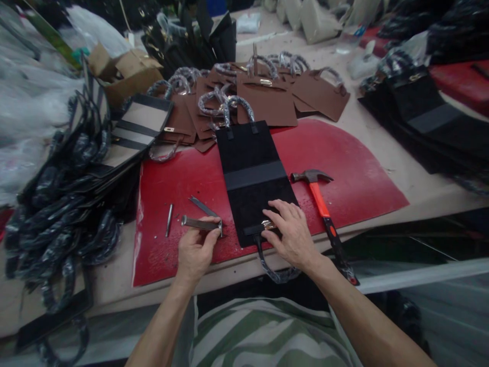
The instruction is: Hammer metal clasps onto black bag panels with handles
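A black bag panel (260, 176) lies flat on a red mat (336, 168), one plastic-wrapped handle at its far end and another wrapped handle (280, 275) hanging over the table edge near me. My right hand (290, 229) rests on the panel's near end, thumb and index finger on either side of a shiny metal clasp (268, 224), the other fingers loosely spread. To the left of the panel, my left hand (196, 250) grips a short steel punch (200, 223) between thumb and fingers, held sideways above the mat. What the palm covers is hidden.
A claw hammer (319, 199) with an orange-black handle lies right of the panel. A thin metal rod (169, 220) and a flat metal bar (202, 205) lie at left. Brown bag panels (263, 102) are piled behind; black bag pieces (126, 132) stack at left and others (428, 112) at right.
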The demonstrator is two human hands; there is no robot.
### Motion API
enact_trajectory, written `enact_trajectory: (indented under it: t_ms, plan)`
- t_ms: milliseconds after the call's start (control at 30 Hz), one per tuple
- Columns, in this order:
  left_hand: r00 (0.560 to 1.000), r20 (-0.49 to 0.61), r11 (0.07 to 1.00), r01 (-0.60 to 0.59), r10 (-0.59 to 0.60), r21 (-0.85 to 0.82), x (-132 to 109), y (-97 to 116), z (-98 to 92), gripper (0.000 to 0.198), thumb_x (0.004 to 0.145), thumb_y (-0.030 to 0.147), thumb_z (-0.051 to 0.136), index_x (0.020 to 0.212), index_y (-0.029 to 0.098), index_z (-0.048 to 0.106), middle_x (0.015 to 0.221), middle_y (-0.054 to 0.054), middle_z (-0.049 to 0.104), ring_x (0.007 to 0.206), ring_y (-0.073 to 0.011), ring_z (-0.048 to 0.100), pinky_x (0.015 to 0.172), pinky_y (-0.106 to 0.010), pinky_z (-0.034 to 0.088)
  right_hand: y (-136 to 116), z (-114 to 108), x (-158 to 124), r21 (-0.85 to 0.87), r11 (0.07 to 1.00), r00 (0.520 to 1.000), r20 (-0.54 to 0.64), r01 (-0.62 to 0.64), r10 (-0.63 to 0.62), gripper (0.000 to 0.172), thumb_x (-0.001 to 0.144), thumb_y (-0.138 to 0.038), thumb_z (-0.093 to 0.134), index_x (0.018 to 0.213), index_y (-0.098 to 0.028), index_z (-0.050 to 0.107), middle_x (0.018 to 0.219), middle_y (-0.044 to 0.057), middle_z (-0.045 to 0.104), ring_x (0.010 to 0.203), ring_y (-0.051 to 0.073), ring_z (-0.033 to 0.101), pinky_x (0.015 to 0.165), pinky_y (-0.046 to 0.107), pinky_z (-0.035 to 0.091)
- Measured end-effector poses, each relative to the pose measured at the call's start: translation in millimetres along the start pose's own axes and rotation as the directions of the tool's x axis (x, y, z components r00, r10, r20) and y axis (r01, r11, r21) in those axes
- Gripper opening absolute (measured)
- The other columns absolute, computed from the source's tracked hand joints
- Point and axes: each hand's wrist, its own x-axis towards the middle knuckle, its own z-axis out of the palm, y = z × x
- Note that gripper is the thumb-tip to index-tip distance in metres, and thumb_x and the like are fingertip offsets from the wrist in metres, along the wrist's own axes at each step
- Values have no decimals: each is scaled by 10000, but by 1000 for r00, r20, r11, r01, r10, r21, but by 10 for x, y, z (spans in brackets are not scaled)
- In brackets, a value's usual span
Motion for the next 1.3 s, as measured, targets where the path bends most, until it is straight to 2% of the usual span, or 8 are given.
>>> enact_trajectory:
  t_ms: [133, 367, 567, 667, 833, 1067, 1300]
  plan:
    - [997, -35, 997, 66, -67, -25, 2, -60, -2, 274, 816, 332, 699, 1045, 182, 703, 1035, -70, 746, 907, -206, 713, 849, -298, 577, -9, -3, 4, -10, 1000, 1000, 11, -2, 2, 407, 900, -349, 596, 1283, -211, 593, 1431, 115, 511, 1347, 314, 422, 1143, 527, 272]
    - [999, 19, 995, -48, 47, 86, -9, -136, -57, 209, 904, 291, 619, 1067, 193, 706, 1107, -68, 729, 1040, -217, 678, 964, -327, 528, -3, 5, 5, -9, 1000, 1000, 26, -10, 11, 413, 909, -366, 588, 1293, -217, 582, 1442, 110, 502, 1362, 311, 407, 1153, 524, 260]
    - [999, 17, 997, -48, 47, 67, -20, -128, -44, 196, 915, 299, 624, 1066, 194, 693, 1103, -67, 722, 1042, -214, 675, 952, -314, 528, -5, 0, 10, -13, 1000, 999, 42, -12, 13, 425, 911, -373, 592, 1295, -193, 586, 1442, 120, 499, 1364, 316, 400, 1160, 523, 248]
    - [999, 11, 999, -48, 48, 19, -10, -98, -5, 177, 907, 310, 644, 1025, 185, 688, 1079, -76, 725, 1021, -216, 683, 921, -319, 545, -4, -7, 13, 3, 1000, 999, 42, -24, 24, 416, 901, -364, 605, 1280, -193, 599, 1437, 122, 505, 1355, 322, 411, 1154, 537, 253]
    - [990, 17, 987, -137, 139, -87, 45, -87, 101, 158, 894, 293, 677, 991, 169, 661, 1021, -76, 735, 961, -199, 704, 853, -307, 578, -11, -30, 11, 55, 998, 999, 30, -28, 26, 415, 874, -323, 654, 1259, -175, 614, 1427, 127, 518, 1350, 312, 418, 1166, 528, 245]
    - [993, 47, 975, -95, 107, -202, 46, -98, 262, 195, 888, 322, 697, 1004, 169, 660, 1018, -75, 729, 935, -204, 719, 835, -323, 598, -27, -52, 8, 87, 995, 999, 4, -40, 40, 434, 841, -282, 692, 1254, -171, 622, 1427, 123, 522, 1355, 315, 415, 1167, 531, 252]
    - [991, 45, 981, -117, 125, -152, 70, -68, 362, 204, 906, 339, 669, 1004, 161, 664, 1027, -79, 713, 937, -192, 706, 849, -308, 582, 16, -25, -21, 124, 992, 999, -32, -12, 16, 386, 845, -272, 672, 1218, -180, 633, 1402, 122, 542, 1347, 321, 425, 1158, 548, 257]
